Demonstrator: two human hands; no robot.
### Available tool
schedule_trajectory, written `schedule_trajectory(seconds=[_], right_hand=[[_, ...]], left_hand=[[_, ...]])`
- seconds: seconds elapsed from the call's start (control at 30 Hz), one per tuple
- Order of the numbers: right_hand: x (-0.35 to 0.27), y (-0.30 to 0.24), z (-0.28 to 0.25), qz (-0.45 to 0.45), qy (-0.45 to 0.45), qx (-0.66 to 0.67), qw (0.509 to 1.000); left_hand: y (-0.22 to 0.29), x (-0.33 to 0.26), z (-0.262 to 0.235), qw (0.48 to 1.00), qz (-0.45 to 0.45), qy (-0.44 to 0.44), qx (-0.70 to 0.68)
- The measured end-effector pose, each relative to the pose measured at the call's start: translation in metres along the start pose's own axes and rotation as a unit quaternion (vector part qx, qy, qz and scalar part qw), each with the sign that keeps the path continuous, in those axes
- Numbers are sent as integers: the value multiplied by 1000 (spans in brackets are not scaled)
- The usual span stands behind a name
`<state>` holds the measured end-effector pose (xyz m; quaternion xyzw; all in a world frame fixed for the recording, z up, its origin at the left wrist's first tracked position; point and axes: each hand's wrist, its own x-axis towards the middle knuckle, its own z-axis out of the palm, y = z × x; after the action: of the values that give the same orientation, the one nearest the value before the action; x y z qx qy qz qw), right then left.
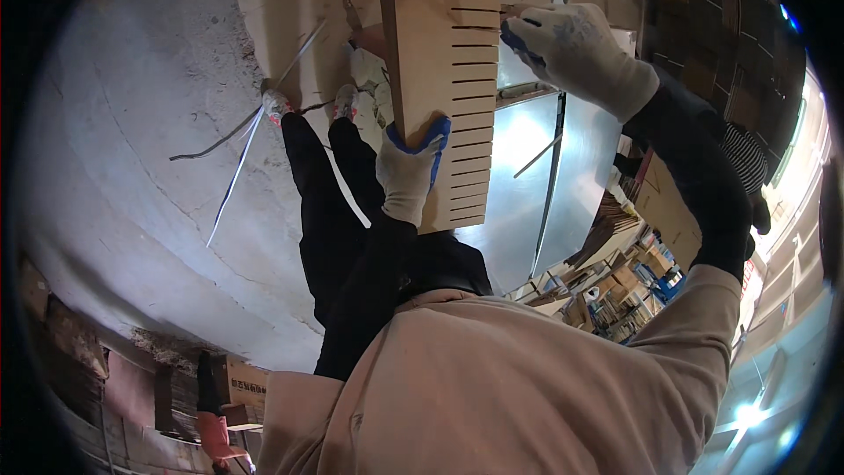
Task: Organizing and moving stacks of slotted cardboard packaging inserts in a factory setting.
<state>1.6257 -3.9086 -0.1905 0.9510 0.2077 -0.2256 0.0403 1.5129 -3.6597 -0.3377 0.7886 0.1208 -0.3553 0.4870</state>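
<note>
A long brown slotted board (422, 53) stretches from the top of the head view down to my waist. A row of evenly spaced narrow cuts runs along its right side. My left hand (409, 174), in a pale glove with a blue palm, is closed on the board near its close end. Beside the board's far right edge is my right hand (576, 53), gloved alike and raised, its fingers curled closed. What those fingers hold, if anything, I cannot make out.
A shiny metal tabletop (563, 185) stands right of the board, with a thin stick (538, 157) on it. Loose strips (237, 171) lie on the concrete floor near my feet. Dark stacks (712, 26) rise at far right. A person in orange (215, 435) is at lower left.
</note>
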Motion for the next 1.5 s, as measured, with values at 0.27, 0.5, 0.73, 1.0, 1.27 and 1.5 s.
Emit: schedule_trajectory(seconds=[0.27,0.5,0.73,1.0,1.27,1.5], right_hand=[[7,-2,3,18,-25,-25,999],[11,3,11,-16,-40,-53,998],[21,1,16,-11,-74,-33,997],[51,-11,43,-23,-61,-55,996],[22,-2,28,-57,15,81,995],[19,0,44,-20,106,13,994]], left_hand=[[-1,0,1,1000,8,-1,-17],[5,-1,-3,1000,8,-2,-7],[7,-1,-3,1000,-1,-11,-6],[9,-2,-2,1000,-16,-16,-22],[12,-4,-3,999,-18,-7,-35],[13,-4,-6,1000,-10,-17,-23]])
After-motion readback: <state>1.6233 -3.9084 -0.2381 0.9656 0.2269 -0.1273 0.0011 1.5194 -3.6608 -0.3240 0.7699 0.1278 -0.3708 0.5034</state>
